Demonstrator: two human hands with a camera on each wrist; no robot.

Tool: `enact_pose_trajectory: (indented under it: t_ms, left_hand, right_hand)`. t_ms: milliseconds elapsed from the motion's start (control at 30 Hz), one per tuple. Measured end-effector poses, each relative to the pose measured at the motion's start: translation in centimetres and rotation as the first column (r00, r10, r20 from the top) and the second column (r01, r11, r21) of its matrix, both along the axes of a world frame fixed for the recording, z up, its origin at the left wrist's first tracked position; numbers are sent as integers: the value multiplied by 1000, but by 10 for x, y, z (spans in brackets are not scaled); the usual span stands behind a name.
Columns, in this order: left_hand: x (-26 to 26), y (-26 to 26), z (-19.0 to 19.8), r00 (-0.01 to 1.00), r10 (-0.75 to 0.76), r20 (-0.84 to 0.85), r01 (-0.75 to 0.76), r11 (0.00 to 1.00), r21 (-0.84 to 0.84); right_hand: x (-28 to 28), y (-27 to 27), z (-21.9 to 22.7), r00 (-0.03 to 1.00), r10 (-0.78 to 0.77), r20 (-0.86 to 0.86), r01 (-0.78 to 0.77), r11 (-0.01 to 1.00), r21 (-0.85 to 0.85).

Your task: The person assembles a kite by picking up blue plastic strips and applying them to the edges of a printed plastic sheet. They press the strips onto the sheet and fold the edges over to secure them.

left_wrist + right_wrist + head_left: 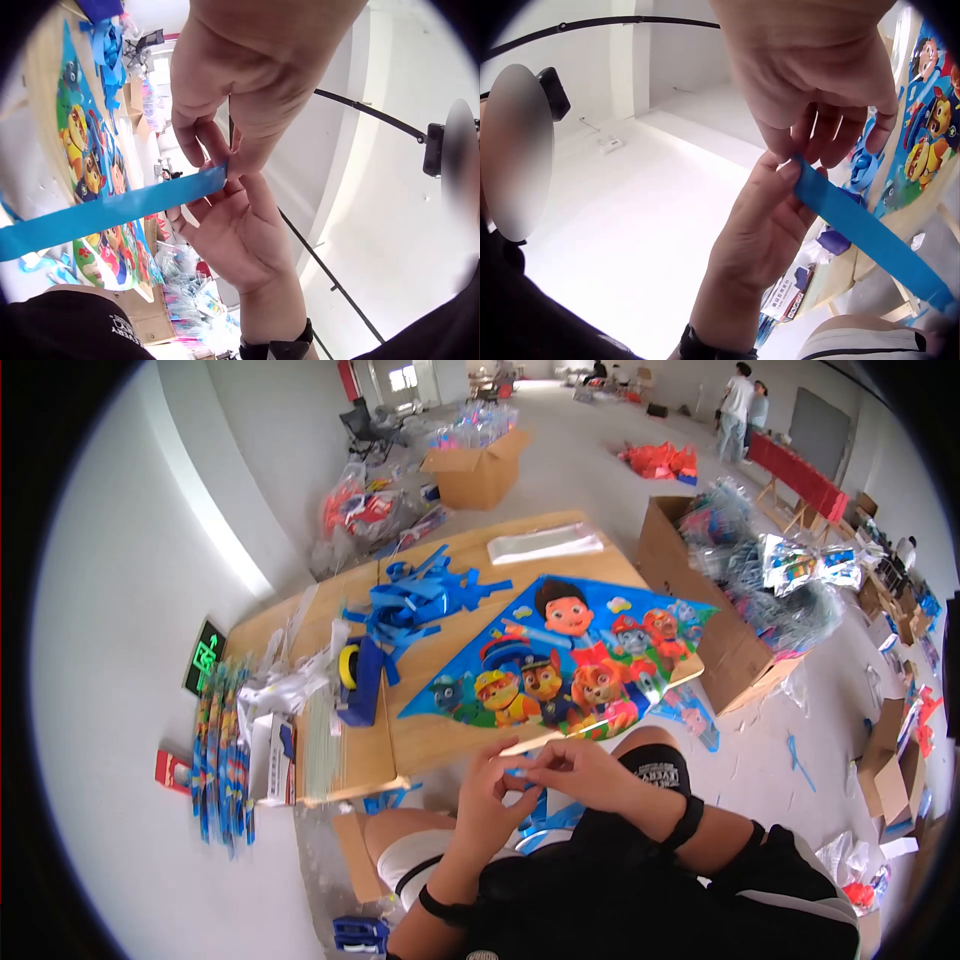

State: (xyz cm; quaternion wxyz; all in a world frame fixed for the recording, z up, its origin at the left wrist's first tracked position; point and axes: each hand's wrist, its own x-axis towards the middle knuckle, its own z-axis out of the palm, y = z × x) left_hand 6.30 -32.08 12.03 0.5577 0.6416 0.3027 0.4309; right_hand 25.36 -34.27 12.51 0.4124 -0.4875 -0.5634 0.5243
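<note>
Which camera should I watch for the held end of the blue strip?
The left wrist view: the blue strip lies broadside, its end visible at the fingertips of the left hand and right hand. The right wrist view also shows a long stretch, but the left thumb overlaps the end. In the head view it is small and partly hidden.

"EVERY" on black shorts (652, 760); arrow on green sign (206, 653)

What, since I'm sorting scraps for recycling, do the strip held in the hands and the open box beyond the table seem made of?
The blue strip looks like smooth, thin plastic, given its soft sheen, though coated cloth is possible. The box looks like matt cardboard: dull brown walls with folded-out flaps.
</note>
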Motion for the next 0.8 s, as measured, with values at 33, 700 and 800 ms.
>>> enact_pose_trajectory:
  t_ms: [33,700,800]
  left_hand:
    - [1,2,-7,1000,-11,11,10,996,94]
    - [-18,29,-46,990,91,104,-78,989,-127]
    - [-18,25,-16,975,69,212,-17,972,-235]
  right_hand:
    - [-1,1,-5,999,3,-45,-5,999,-35]
    - [-36,23,5,975,-215,54,206,970,127]
    - [-41,30,16,957,-237,-169,247,968,40]
